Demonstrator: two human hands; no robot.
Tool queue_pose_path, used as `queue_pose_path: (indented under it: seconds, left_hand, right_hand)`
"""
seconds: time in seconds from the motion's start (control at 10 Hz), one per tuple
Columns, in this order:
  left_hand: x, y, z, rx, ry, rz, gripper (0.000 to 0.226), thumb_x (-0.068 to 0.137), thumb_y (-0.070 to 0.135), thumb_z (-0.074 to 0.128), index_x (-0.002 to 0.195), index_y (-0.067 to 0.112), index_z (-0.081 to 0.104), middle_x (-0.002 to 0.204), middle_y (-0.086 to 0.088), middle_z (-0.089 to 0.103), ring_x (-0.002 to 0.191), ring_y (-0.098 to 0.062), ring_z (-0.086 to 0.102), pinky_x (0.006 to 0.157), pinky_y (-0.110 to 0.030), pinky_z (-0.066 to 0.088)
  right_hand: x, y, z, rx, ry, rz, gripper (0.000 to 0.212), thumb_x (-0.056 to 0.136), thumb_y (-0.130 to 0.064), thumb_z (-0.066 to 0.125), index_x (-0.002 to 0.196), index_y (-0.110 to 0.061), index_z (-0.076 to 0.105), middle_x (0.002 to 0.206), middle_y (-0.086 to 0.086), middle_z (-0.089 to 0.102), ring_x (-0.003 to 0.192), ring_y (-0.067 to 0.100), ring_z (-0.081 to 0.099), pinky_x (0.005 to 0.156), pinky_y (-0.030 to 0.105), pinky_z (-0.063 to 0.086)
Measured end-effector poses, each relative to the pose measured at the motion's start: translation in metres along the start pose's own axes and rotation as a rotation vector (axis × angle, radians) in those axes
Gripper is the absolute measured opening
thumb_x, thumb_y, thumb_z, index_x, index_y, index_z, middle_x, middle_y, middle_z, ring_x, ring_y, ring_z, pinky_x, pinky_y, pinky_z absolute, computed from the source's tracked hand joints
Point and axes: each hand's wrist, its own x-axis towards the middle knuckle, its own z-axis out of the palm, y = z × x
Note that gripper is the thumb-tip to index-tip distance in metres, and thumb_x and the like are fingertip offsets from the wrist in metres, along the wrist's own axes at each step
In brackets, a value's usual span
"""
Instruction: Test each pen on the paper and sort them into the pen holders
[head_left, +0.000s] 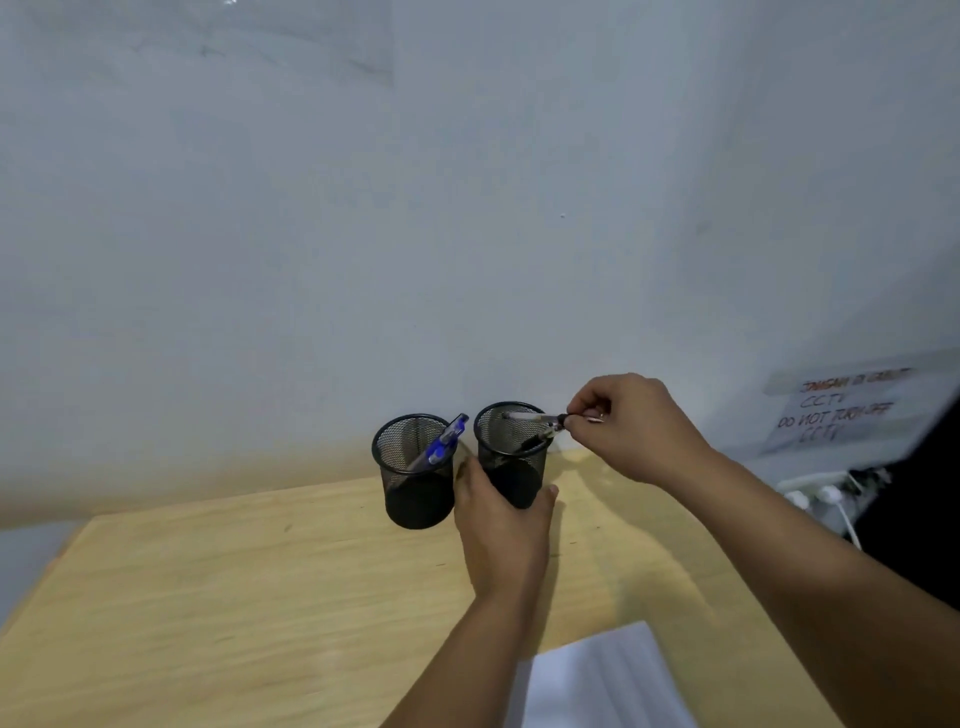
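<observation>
Your left hand (501, 525) is gripping the right holder (511, 454); your right hand (631, 428) is pinching a pen (545, 434) into it; blue pens (444, 441) are leaning in the left holder (415, 473).

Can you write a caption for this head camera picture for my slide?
Left hand steadies the right pen holder while right hand pinches a pen at its rim.

Head view, forward and down over table (208, 597)
</observation>
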Motion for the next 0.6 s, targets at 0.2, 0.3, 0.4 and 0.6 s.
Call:
queue_pose_path:
  seconds: [0.2,0.3,0.4,0.6]
  left_hand:
    - [0.013,-0.008,0.014,0.003,0.073,-0.024,0.075,0.076,0.038,0.078,0.14,0.021,0.044,0.141,-0.002,0.052,0.132,-0.021,0.046,0.105,-0.04,0.043]
    - [0.014,-0.009,0.015,0.001,0.078,-0.01,0.073,0.078,0.036,0.076,0.141,0.022,0.043,0.142,0.001,0.052,0.132,-0.018,0.046,0.105,-0.037,0.043]
    - [0.014,-0.009,0.014,0.005,0.059,0.004,0.071,0.079,0.035,0.077,0.141,0.021,0.044,0.14,0.0,0.054,0.131,-0.019,0.047,0.105,-0.037,0.043]
    - [0.006,-0.008,0.002,-0.023,-0.028,0.068,0.063,0.081,0.041,0.068,0.137,0.023,0.046,0.137,0.0,0.056,0.127,-0.019,0.051,0.102,-0.041,0.047]
  right_hand:
    - [0.019,-0.008,0.014,-0.133,-0.066,-0.145,0.014,0.084,-0.021,0.064,0.085,-0.018,0.077,0.086,-0.002,0.075,0.082,0.013,0.067,0.07,0.023,0.05]
    - [0.024,-0.01,0.021,-0.183,-0.097,-0.164,0.016,0.084,-0.019,0.063,0.089,-0.016,0.078,0.09,0.0,0.074,0.081,0.013,0.063,0.068,0.022,0.044]
    - [0.025,-0.008,0.026,-0.207,-0.109,-0.178,0.018,0.086,-0.026,0.066,0.097,-0.017,0.076,0.096,0.002,0.072,0.088,0.017,0.062,0.07,0.023,0.039]
    - [0.002,-0.005,0.021,-0.166,0.036,-0.158,0.04,0.088,-0.048,0.061,0.124,-0.03,0.06,0.114,-0.003,0.06,0.109,0.019,0.055,0.085,0.033,0.045]
